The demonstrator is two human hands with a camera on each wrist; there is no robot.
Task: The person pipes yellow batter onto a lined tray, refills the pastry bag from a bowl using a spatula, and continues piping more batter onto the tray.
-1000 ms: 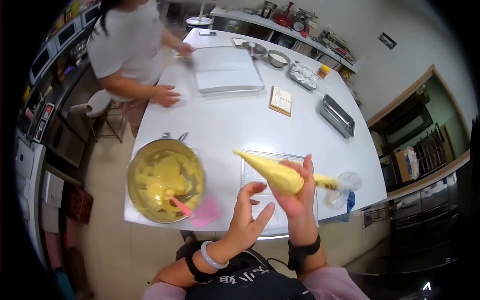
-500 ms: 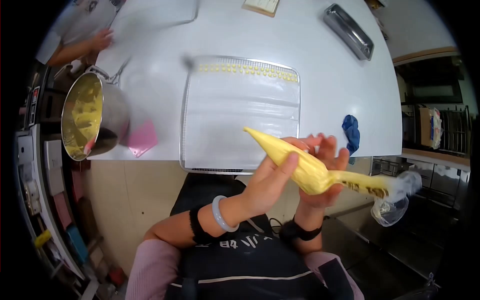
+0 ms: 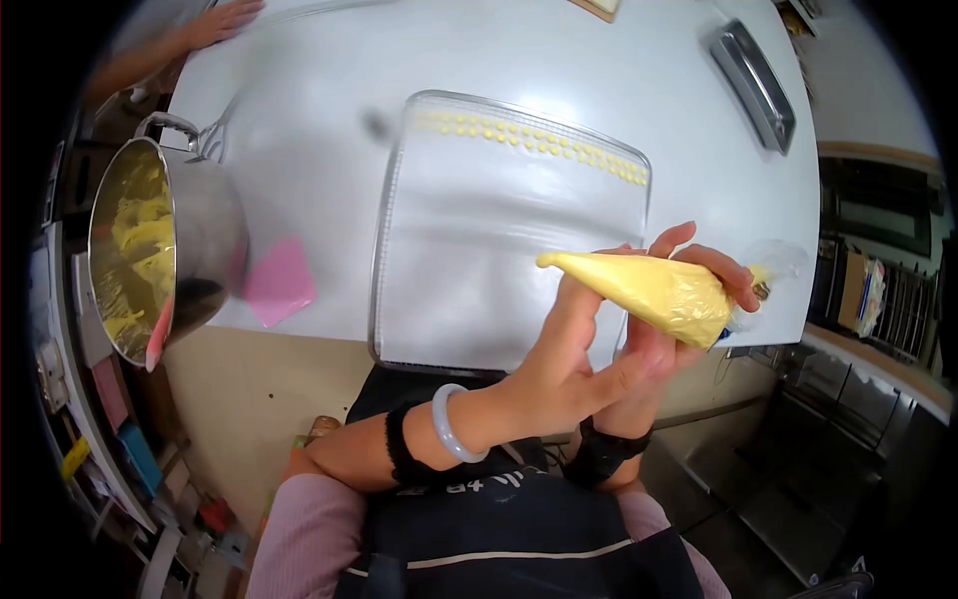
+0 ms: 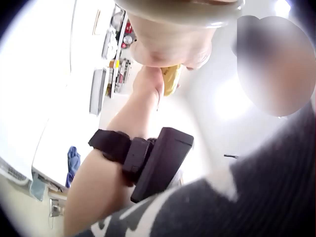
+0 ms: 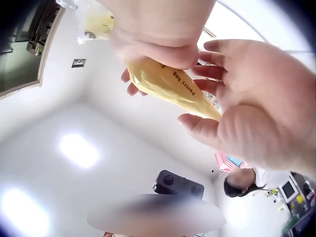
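Observation:
A full yellow piping bag (image 3: 664, 292) is held over the right part of a tray, its tip pointing left in the head view. My right hand (image 3: 714, 275) grips it at the twisted neck, and the clear loose end (image 3: 776, 265) trails beyond. Under the bag's front half is my left hand (image 3: 574, 374), its thumb and fingers spread loosely beside the bag; the right wrist view shows this left hand (image 5: 261, 98) with straight, relaxed fingers. The tray (image 3: 375, 299) is lined with white sheet (image 3: 479, 299), and rows of small yellow dots (image 3: 539, 145) run along its far edge.
A steel mixing bowl (image 3: 215, 230) with yellow batter (image 3: 145, 235) and a pink-red spatula (image 3: 160, 334) stands left. Near it lies a pink scraper (image 3: 282, 283). A metal loaf pan (image 3: 755, 90) sits at the far right. Another person's hand (image 3: 225, 20) rests at the table's far left.
The head view has tipped down toward the tray. The bag has turned more level and shifted right; my left thumb has come off its top, while my right hand has closed around the neck.

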